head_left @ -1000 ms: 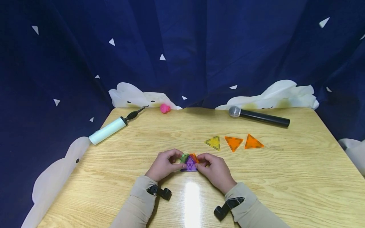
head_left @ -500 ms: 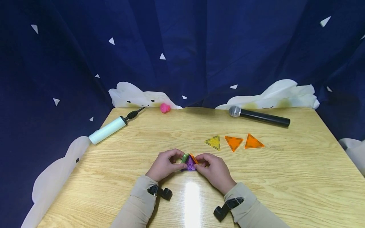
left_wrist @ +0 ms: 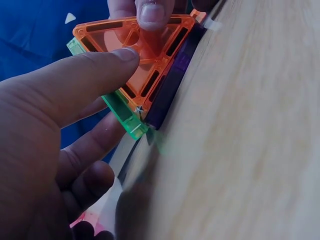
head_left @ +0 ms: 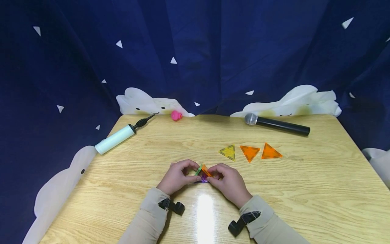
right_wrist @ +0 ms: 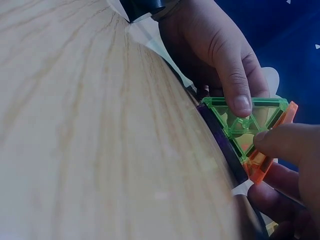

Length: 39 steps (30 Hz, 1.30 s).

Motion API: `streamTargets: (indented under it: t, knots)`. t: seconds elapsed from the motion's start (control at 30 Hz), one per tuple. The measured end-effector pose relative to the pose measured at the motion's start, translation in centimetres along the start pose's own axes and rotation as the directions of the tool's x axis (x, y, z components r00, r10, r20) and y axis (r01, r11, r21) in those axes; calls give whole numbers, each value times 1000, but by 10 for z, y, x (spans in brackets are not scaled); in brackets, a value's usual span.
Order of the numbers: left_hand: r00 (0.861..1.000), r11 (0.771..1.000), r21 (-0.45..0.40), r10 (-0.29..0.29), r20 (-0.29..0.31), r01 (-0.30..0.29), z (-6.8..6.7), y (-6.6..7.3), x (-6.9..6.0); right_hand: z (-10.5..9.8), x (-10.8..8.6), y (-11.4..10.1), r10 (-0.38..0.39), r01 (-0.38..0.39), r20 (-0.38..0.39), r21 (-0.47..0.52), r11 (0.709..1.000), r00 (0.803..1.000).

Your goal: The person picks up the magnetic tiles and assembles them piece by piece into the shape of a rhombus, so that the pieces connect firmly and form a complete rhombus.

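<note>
My left hand pinches a green triangular magnetic tile between thumb and fingers. Opposite it, my right hand pinches an orange triangular magnetic tile. Both tiles stand tilted, leaning in toward each other, and their upper edges look to meet in the head view. Beneath them a purple triangular magnetic tile lies on the table, partly hidden by the thumbs and the raised tiles. Seen from the left wrist, the purple tile's edge runs along the lower edge of the orange tile.
Beyond the hands lie a yellow triangular tile and two orange ones, a left one and a right one. Farther back are a microphone, a pink toy and a pale blue hand pump. A dark blue curtain hangs behind the table.
The green and orange tiles have been tilted up and inward, so their tops have come together over the purple tile. Less of the purple tile shows. Both hands have shifted only slightly.
</note>
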<state>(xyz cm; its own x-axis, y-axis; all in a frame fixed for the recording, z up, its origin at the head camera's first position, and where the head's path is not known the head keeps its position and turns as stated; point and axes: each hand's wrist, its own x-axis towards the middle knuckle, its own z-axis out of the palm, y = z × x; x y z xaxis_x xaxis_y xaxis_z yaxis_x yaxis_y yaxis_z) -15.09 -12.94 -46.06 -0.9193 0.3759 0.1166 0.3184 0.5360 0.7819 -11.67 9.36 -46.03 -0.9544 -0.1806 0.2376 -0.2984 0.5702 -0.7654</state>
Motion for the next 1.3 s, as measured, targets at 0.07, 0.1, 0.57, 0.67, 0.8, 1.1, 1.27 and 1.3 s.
streamTargets:
  t: [0.07, 0.1, 0.57, 0.67, 0.8, 1.1, 1.27, 1.3]
  knots:
    - [1000, 1000, 1, 4, -1, -4, 0, 0, 0, 0, 0, 0, 6, -6, 5, 3, 1000, 1000]
    - [1000, 1000, 0, -1, -1, 1, 0, 0, 0, 0, 0, 0, 6, -6, 5, 4, 1000, 1000]
    - [998, 992, -116, 47, 41, -42, -1, 0, 0, 1, 1, 6, -29, 32, -75, 34, 999, 997]
    - [996, 990, -136, 52, 66, -43, -1, 1, 0, 1, 1, 6, -24, 27, -81, 31, 999, 996]
    - [993, 989, -145, 48, 110, -32, 0, 4, -1, 1, 1, 6, -23, 24, -91, 18, 1000, 996]
    - [986, 992, -79, 110, 126, -101, 8, 9, 0, 0, 0, 8, -20, 20, -93, 1, 1000, 995]
    - [990, 993, -27, 115, 84, -113, 9, 9, -1, -2, 1, 8, -42, 44, -103, 19, 999, 994]
    - [991, 993, -19, 114, 75, -113, 8, 10, -1, -3, 2, 8, -50, 53, -112, 25, 998, 993]
